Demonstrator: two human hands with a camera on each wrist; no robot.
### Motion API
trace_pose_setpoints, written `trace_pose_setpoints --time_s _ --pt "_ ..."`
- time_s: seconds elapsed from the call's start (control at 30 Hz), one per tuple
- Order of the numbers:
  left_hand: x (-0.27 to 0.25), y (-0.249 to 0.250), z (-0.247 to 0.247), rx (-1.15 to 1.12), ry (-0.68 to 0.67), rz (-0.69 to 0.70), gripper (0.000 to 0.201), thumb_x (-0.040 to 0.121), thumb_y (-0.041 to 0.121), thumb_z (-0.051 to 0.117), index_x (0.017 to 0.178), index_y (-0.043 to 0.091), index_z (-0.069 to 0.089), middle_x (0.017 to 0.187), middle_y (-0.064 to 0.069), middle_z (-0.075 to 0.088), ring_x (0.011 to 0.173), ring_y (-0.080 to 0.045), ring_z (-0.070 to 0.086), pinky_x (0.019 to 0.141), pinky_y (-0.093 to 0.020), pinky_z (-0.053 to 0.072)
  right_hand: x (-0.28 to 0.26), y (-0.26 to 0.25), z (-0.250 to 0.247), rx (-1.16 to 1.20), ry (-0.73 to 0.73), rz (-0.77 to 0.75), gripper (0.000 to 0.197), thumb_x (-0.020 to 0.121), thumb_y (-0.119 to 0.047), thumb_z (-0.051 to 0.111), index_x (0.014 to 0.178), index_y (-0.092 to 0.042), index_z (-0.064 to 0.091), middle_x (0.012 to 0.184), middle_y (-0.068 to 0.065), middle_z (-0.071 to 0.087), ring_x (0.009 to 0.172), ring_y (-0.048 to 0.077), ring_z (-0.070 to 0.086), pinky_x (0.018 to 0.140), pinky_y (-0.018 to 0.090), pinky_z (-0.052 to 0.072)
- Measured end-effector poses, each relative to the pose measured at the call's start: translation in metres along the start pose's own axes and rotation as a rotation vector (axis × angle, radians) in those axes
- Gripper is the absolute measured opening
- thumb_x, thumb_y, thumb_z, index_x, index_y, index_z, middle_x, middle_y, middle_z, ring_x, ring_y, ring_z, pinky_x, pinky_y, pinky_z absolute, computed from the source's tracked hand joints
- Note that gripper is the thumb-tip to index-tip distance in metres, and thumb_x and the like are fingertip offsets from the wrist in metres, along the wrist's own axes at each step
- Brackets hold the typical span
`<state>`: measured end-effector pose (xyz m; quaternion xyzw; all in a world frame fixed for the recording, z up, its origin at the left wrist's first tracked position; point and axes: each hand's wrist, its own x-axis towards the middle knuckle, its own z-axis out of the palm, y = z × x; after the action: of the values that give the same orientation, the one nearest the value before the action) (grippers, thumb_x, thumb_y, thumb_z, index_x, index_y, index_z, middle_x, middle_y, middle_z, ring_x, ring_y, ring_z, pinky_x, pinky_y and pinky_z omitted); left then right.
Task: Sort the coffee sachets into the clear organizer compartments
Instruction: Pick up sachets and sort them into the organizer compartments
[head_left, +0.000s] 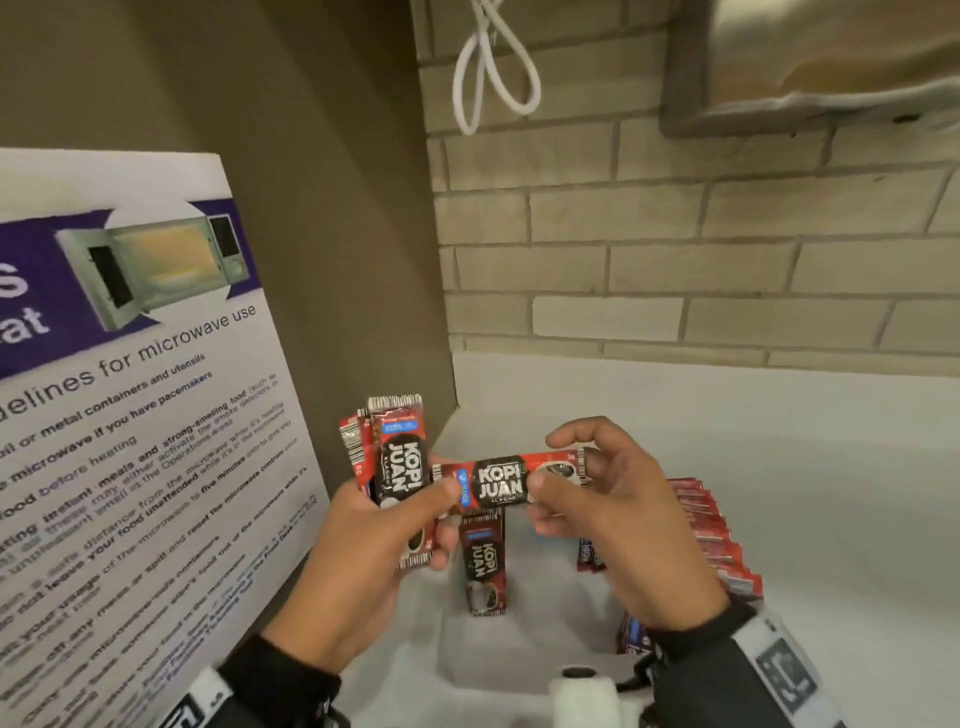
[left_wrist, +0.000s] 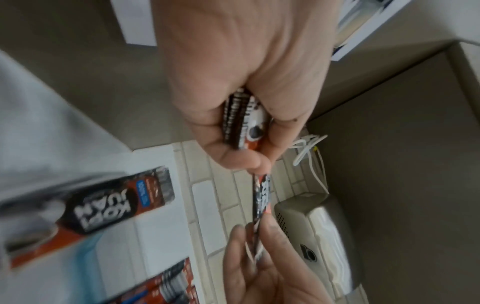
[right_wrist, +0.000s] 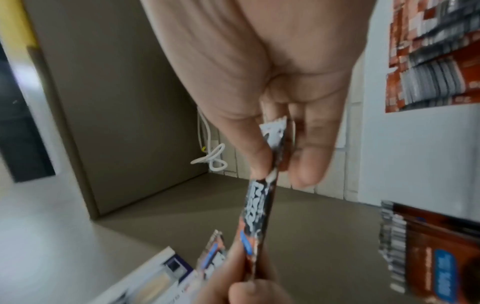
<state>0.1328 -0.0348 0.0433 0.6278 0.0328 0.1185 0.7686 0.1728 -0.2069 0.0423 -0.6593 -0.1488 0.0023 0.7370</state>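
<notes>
Passing one sachet (head_left: 511, 480) across: right hand (head_left: 618, 514) pinching its 3 o'clock end, left hand (head_left: 363, 561) thumbing the 9 o'clock end, clutching a bundle (head_left: 396, 467). Probably needing release, then slotting upright into the organizer (head_left: 524, 670) at 6 o'clock.

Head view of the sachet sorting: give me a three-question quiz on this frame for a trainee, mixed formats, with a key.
1. True or false: the sideways sachet is pinched by both the left hand and the right hand.
2. What else does the left hand grip? A) a mug B) a bunch of upright sachets C) nothing
3. Fill in: the poster at the left gives guidelines for ____ use.

Key: 1 true; 2 B; 3 microwave.
</notes>
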Motion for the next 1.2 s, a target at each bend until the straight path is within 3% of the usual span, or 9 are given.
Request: trace_pose_setpoints --time_s 0.1,0.17,0.3,0.47,0.6,0.73,0.93,1.07,1.2 --pt "0.004 0.005 -0.012 0.206 -0.012 0.139 0.006 0.082 -0.002 0.066 0.084 0.003 0.069 0.053 -0.005 0.056 0.043 -0.014 0.047 0.041 -0.023 0.039 -0.005 0.000 0.004 -0.578 -0.054 -0.174 0.009 0.080 -0.016 0.070 0.083 -0.023 0.066 0.082 -0.006 0.063 0.074 0.004 0.055 0.070 0.019 0.043" --pt "0.005 0.011 -0.014 0.382 -0.099 0.191 0.005 0.082 0.004 0.068 0.086 0.007 0.071 0.054 0.002 0.060 0.047 -0.012 0.050 0.046 -0.023 0.041 -0.009 0.000 0.009 -0.767 -0.067 -0.241 0.009 0.079 -0.017 0.070 0.080 -0.025 0.067 0.080 -0.010 0.057 0.072 0.002 0.050 0.065 0.012 0.035" --pt "0.008 0.008 -0.011 0.394 -0.094 0.207 0.009 0.082 0.013 0.070 0.089 0.017 0.071 0.058 0.010 0.063 0.051 -0.006 0.052 0.050 -0.020 0.043 -0.011 0.006 0.018 -0.782 -0.121 -0.158 0.012 0.076 -0.011 0.072 0.071 -0.015 0.062 0.064 -0.003 0.059 0.057 0.005 0.050 0.056 0.017 0.037" --pt "0.012 -0.030 -0.028 0.240 0.072 0.058 0.008 0.083 0.022 0.071 0.089 0.023 0.066 0.064 0.010 0.058 0.056 -0.007 0.049 0.057 -0.025 0.044 0.002 0.030 0.025 -0.846 -0.168 0.087 0.015 0.074 -0.008 0.074 0.081 -0.013 0.062 0.081 0.010 0.069 0.076 0.024 0.067 0.072 0.033 0.055" --pt "0.003 -0.060 -0.034 0.213 0.090 -0.071 0.012 0.083 0.019 0.071 0.091 0.023 0.064 0.067 0.009 0.057 0.062 -0.009 0.050 0.062 -0.027 0.044 0.009 0.051 0.033 -0.887 -0.230 0.260 0.022 0.071 -0.007 0.074 0.090 -0.005 0.063 0.091 0.017 0.069 0.084 0.031 0.068 0.079 0.043 0.056" --pt "-0.007 -0.080 -0.032 0.145 0.051 -0.162 0.020 0.082 0.009 0.071 0.096 0.017 0.059 0.063 0.008 0.051 0.050 -0.003 0.049 0.054 -0.022 0.038 0.011 0.058 0.039 -0.976 -0.270 0.301 0.025 0.077 -0.009 0.069 0.066 -0.020 0.050 0.090 0.017 0.070 0.083 0.030 0.068 0.079 0.042 0.056" --pt "-0.009 -0.084 -0.029 0.129 0.025 -0.157 0.018 0.083 0.002 0.066 0.087 0.017 0.058 0.060 0.011 0.054 0.051 0.002 0.053 0.050 -0.013 0.041 0.009 0.060 0.044 -1.048 -0.324 0.317 0.028 0.081 -0.014 0.065 0.068 -0.023 0.042 0.093 0.013 0.069 0.081 0.024 0.066 0.078 0.037 0.056" --pt "-0.008 -0.081 -0.026 0.149 0.042 -0.132 0.019 0.083 0.000 0.065 0.083 0.017 0.057 0.066 0.003 0.055 0.054 -0.004 0.052 0.054 -0.018 0.043 0.006 0.058 0.042 -1.103 -0.332 0.257 0.040 0.080 -0.019 0.068 0.065 -0.026 0.032 0.068 -0.008 0.047 0.060 0.008 0.047 0.048 0.015 0.033" --pt "-0.002 -0.076 -0.025 0.208 0.048 -0.061 0.022 0.082 -0.001 0.065 0.078 0.020 0.059 0.062 0.011 0.060 0.060 -0.004 0.056 0.060 -0.021 0.042 0.007 0.062 0.042 -1.120 -0.303 0.229 0.040 0.083 -0.019 0.065 0.064 -0.025 0.031 0.065 -0.010 0.039 0.060 0.008 0.043 0.045 0.014 0.027"
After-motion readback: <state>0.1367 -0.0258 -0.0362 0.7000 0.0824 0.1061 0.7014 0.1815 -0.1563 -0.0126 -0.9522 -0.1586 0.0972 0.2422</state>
